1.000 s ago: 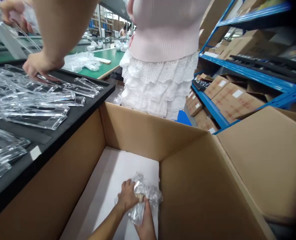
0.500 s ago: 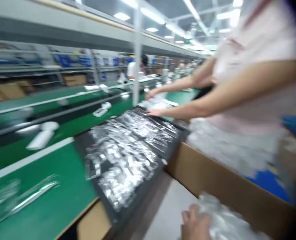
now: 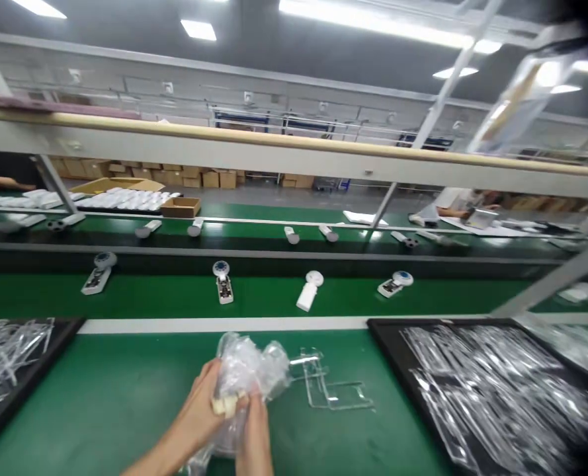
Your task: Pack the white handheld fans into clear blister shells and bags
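Note:
Both hands grip a crumpled clear plastic bag [image 3: 247, 363] above the green work surface. My left hand [image 3: 205, 396] closes on its left side and my right hand [image 3: 256, 416] on its lower right. Between my fingers shows a small cream-coloured piece [image 3: 227, 403], too blurred to name. The bag bulges above the hands, and loose film hangs beneath them. Just right of the bag, a few clear plastic frames [image 3: 336, 396] lie on the surface.
A black tray [image 3: 390, 360] of clear plastic parts sits on the right, another black tray [image 3: 40, 373] on the left. Beyond a white rail [image 3: 165, 325], white handheld devices [image 3: 310, 291] lie on the green belt. A long beam [image 3: 254, 142] crosses overhead.
The view has swung left from the open carton and the co-worker in pink to the green bench. My hands have lifted the plastic bag out of the carton and over the bench.

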Available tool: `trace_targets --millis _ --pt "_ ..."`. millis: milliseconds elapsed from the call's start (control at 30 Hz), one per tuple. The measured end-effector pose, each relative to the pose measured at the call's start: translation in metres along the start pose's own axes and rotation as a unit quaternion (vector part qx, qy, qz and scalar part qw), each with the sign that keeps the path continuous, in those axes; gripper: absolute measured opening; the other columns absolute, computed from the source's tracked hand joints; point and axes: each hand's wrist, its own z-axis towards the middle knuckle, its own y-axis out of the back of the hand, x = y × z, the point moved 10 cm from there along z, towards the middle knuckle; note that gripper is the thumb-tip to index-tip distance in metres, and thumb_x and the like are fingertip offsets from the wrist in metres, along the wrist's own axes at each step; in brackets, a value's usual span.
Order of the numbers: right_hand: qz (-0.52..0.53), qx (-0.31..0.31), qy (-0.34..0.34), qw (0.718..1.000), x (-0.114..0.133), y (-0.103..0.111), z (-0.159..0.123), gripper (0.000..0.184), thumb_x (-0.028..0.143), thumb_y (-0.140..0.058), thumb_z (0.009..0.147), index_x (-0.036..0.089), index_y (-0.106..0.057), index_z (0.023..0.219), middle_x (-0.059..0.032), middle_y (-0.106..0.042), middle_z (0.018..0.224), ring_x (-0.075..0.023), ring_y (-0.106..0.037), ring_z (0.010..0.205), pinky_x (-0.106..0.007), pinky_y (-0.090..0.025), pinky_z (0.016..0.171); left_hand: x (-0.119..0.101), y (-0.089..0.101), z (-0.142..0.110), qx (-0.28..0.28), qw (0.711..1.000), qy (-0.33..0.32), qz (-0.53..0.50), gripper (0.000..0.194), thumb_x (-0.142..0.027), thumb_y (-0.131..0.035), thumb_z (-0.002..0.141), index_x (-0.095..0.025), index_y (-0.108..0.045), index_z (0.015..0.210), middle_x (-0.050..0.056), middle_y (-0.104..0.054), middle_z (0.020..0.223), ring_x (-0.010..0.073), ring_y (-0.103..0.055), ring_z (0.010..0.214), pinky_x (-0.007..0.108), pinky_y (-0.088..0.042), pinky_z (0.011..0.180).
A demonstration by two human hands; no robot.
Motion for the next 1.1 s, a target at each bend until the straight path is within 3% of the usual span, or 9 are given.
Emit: trace_targets --millis 67,133,233,367,600,767,867,967,1100 --pt "-0.154 0.0 0.0 0.988 0.011 -0.037 0.017 0.054 0.061 -0.039 0.082 0.016 -0.065 0.099 -0.0086 -0.071 0.093 -0.0263 -0.064 0.095 -0.03 -0.051 0.071 0.042 0.038 0.021 -0.013 0.997 0.039 0.072 0.058 -0.043 -0.068 0.061 -0.016 -0.057 0.111 0.017 -0.05 0.125 0.0355 -0.045 0.117 0.043 -0.033 0.1" --pt "-0.253 0.012 -0.014 0.967 0.018 -0.048 0.031 0.043 0.052 -0.044 0.084 0.016 -0.067 0.089 -0.0099 -0.071 0.091 -0.0272 -0.064 0.094 -0.031 -0.048 0.075 0.066 0.063 0.035 -0.018 0.988 0.062 0.138 0.06 -0.052 -0.063 0.064 -0.014 -0.057 0.11 0.019 -0.05 0.124 0.038 -0.046 0.113 0.046 -0.035 0.097" --pt "-0.359 0.031 -0.046 0.932 0.025 -0.031 0.045 0.026 0.034 -0.051 0.082 0.016 -0.066 0.072 -0.0134 -0.071 0.089 -0.0299 -0.062 0.097 -0.035 -0.042 0.084 0.078 0.085 0.043 -0.011 0.978 0.074 0.196 0.059 -0.058 -0.053 0.071 -0.015 -0.057 0.111 0.019 -0.044 0.131 0.0403 -0.041 0.118 0.048 -0.036 0.094" --pt "-0.469 0.059 -0.07 0.878 0.035 -0.001 0.053 0.017 0.021 -0.053 0.079 0.018 -0.062 0.066 -0.0155 -0.071 0.087 -0.0337 -0.062 0.097 -0.04 -0.038 0.085 0.071 0.103 0.043 -0.017 0.976 0.035 0.216 0.033 -0.045 -0.047 0.08 -0.021 -0.066 0.093 0.013 -0.052 0.122 0.0327 -0.044 0.117 0.043 -0.037 0.095" --pt "-0.465 0.12 -0.05 0.876 0.035 0.015 0.062 0.016 0.025 -0.044 0.086 0.019 -0.058 0.09 -0.0104 -0.07 0.087 -0.0249 -0.066 0.086 -0.031 -0.044 0.073 0.071 0.115 0.039 -0.067 0.981 0.05 0.175 0.025 -0.028 -0.041 0.082 -0.02 -0.063 0.076 0.004 -0.06 0.081 0.0193 -0.059 0.075 0.029 -0.044 0.071" --pt "-0.38 0.166 -0.095 0.905 0.003 0.024 0.056 0.026 0.022 -0.042 0.082 0.021 -0.045 0.107 0.0013 -0.065 0.075 -0.0109 -0.06 0.044 -0.017 -0.035 0.036 0.058 0.117 0.006 -0.123 0.966 0.069 0.218 0.032 -0.045 -0.048 0.081 -0.02 -0.054 0.1 0.006 -0.058 0.1 0.0219 -0.058 0.089 0.031 -0.046 0.077" --pt "-0.354 0.158 -0.085 0.918 -0.007 0.027 0.052 0.016 0.025 -0.036 0.083 0.02 -0.049 0.091 0.0033 -0.058 0.058 -0.0114 -0.06 0.046 -0.016 -0.033 0.035 0.055 0.095 -0.01 -0.065 0.949 0.09 0.295 0.048 -0.044 -0.052 0.079 -0.02 -0.048 0.12 0.009 -0.056 0.113 0.0263 -0.055 0.105 0.034 -0.045 0.084" --pt "-0.346 0.144 -0.084 0.923 -0.012 0.036 0.046 0.032 0.036 -0.025 0.087 0.02 -0.053 0.088 0.006 -0.045 0.038 -0.0147 -0.057 0.04 -0.019 -0.038 0.038 0.072 0.08 -0.022 -0.005 0.923 0.172 0.345 0.06 -0.035 -0.05 0.08 -0.019 -0.037 0.136 0.012 -0.055 0.12 0.0303 -0.057 0.105 0.038 -0.044 0.082" --pt "-0.354 0.103 -0.071 0.927 -0.009 0.061 0.041 0.043 0.042 -0.021 0.085 0.02 -0.056 0.096 -0.0018 -0.062 0.056 -0.0193 -0.064 0.053 -0.027 -0.048 0.05 0.095 0.088 -0.031 -0.021 0.94 0.217 0.264 0.06 -0.021 -0.047 0.077 -0.019 -0.038 0.136 0.011 -0.058 0.121 0.0267 -0.061 0.097 0.034 -0.044 0.08"
